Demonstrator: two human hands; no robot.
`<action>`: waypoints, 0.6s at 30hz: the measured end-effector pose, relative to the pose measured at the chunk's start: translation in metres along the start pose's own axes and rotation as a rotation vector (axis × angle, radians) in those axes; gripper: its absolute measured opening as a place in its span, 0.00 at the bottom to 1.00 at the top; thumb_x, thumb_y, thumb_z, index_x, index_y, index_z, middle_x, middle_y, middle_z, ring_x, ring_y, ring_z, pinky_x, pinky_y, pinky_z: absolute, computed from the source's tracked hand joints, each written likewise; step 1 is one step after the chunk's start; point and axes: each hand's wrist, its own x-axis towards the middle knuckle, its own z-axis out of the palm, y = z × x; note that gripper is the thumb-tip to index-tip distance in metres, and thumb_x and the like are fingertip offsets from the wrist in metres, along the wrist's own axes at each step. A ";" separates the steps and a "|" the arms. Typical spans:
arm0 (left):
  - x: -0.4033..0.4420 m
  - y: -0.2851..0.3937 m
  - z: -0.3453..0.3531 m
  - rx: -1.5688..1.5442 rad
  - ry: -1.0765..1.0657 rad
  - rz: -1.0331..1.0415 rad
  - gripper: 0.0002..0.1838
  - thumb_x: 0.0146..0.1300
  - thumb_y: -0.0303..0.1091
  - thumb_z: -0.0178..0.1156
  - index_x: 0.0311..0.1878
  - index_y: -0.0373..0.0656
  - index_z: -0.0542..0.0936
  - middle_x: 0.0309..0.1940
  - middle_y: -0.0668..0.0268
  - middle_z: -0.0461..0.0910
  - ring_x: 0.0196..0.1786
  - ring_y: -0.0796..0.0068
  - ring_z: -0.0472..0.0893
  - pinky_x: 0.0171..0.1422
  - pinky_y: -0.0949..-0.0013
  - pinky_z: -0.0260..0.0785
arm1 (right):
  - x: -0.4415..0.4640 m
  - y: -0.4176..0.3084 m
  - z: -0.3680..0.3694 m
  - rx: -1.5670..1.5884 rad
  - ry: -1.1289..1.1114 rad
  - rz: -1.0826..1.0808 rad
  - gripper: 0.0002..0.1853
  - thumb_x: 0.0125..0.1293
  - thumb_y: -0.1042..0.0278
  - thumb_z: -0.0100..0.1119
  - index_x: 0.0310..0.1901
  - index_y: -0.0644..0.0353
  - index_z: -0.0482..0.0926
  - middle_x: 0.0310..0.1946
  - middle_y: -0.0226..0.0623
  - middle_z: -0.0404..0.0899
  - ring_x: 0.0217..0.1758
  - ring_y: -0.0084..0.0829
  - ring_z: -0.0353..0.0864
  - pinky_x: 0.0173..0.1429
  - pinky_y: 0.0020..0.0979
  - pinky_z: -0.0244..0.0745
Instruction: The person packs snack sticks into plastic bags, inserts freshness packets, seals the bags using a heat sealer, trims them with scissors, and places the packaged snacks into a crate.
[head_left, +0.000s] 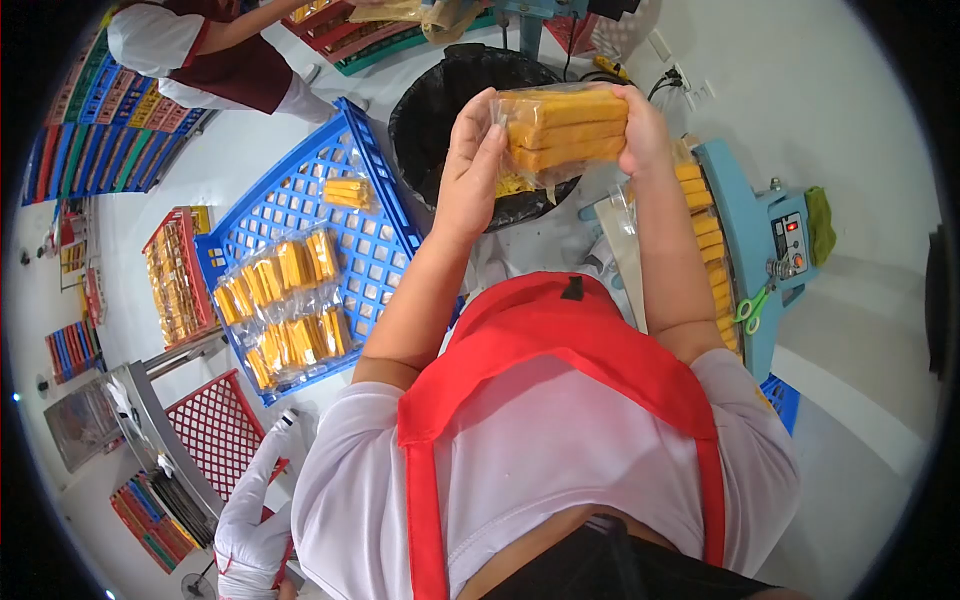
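A clear plastic bag of yellow sticks (566, 128) is held up over a bin with a black liner. My left hand (470, 165) grips the bag's left end, thumb on its front. At the right end my right hand (643, 130) has its fingers closed round the bag. Several similar bagged packs (290, 270) lie in rows in the blue crate (385, 185) to the left, and one pack (347, 193) lies apart near its upper end. More yellow sticks (705, 235) stand in a line along the blue-green machine at the right.
The black-lined bin (415, 110) stands beyond my hands. At right is the blue-green machine (745, 200) with a control panel and green scissors (751, 311). A co-worker (225, 55) stands upper left, another person (250, 530) lower left. Stacked crates (100, 155) and a red crate (215, 425) are at left.
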 end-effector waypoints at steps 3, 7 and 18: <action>0.000 0.005 0.001 0.024 0.014 0.021 0.19 0.61 0.29 0.46 0.56 0.38 0.61 0.55 0.61 0.62 0.57 0.74 0.63 0.60 0.71 0.53 | 0.001 0.002 0.000 0.008 -0.005 0.011 0.15 0.58 0.62 0.45 0.38 0.66 0.75 0.34 0.38 0.76 0.37 0.31 0.76 0.43 0.31 0.71; 0.010 0.004 -0.011 0.291 0.028 0.227 0.10 0.57 0.25 0.51 0.44 0.40 0.70 0.53 0.61 0.64 0.55 0.74 0.64 0.59 0.69 0.55 | -0.006 0.001 0.011 0.014 0.021 0.139 0.17 0.60 0.61 0.41 0.39 0.65 0.74 0.37 0.38 0.76 0.41 0.32 0.75 0.48 0.31 0.69; 0.022 0.019 -0.009 0.095 -0.038 0.420 0.02 0.61 0.25 0.46 0.36 0.41 0.65 0.33 0.68 0.67 0.39 0.80 0.66 0.47 0.77 0.59 | -0.025 0.045 0.032 0.271 -0.270 0.418 0.21 0.58 0.51 0.43 0.42 0.59 0.73 0.41 0.37 0.75 0.44 0.34 0.75 0.50 0.39 0.69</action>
